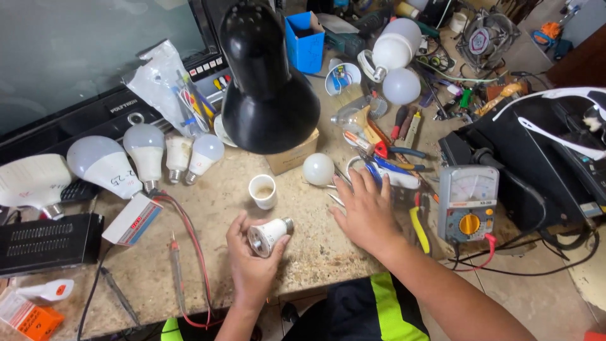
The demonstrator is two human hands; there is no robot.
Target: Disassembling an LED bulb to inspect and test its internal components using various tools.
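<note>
My left hand grips a white bulb base with a metal screw cap, its open end turned toward me. My right hand lies flat on the stone worktop, fingers spread, reaching toward thin metal tweezers and a heap of pliers and cutters. A loose round white bulb dome rests just left of those fingertips. A small white cup stands just beyond the bulb base.
A black desk lamp hangs over the bench middle. Several white bulbs line the left, an analog multimeter with red and black leads sits right, a black box lies front left. A monitor stands at the back left.
</note>
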